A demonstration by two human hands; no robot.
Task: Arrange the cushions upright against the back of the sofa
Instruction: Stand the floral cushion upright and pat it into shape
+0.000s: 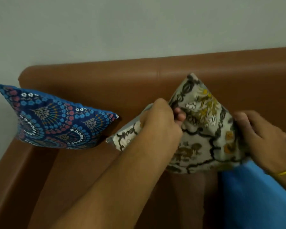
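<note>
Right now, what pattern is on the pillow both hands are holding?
Head view: the cream cushion has black vines with yellow and brown flowers.

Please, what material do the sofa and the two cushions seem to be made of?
Sofa: probably leather or imitation leather, brown, smooth with a soft sheen and a stitched seam on the back; which of the two I cannot tell.
Blue cushion: printed woven cloth, matte, with a floral pattern.
Beige cushion: thicker-looking cloth, matte, with dark vines and yellow motifs; it creases where the left hand and right hand grip it.
</note>
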